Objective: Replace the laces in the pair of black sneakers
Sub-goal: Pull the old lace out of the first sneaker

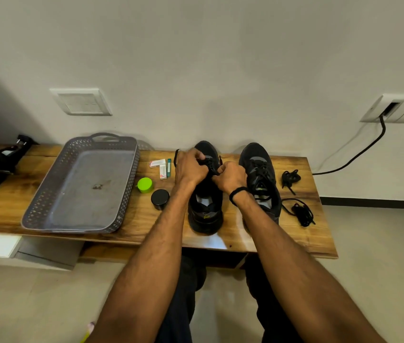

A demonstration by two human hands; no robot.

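Jointly, left hand (189, 169), right hand (230, 177) on lace (210, 162)

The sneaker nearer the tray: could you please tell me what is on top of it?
The left hand and right hand rest there, pinching a black lace; the threading beneath them is hidden.

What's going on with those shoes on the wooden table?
A person is working on the left black sneaker: the left hand and right hand both pinch its lace over the eyelets. Whether it's going in or coming out, I can't tell. The right sneaker stands beside it, laced. A loose lace bundle and a second bundle lie further right on the wooden table.
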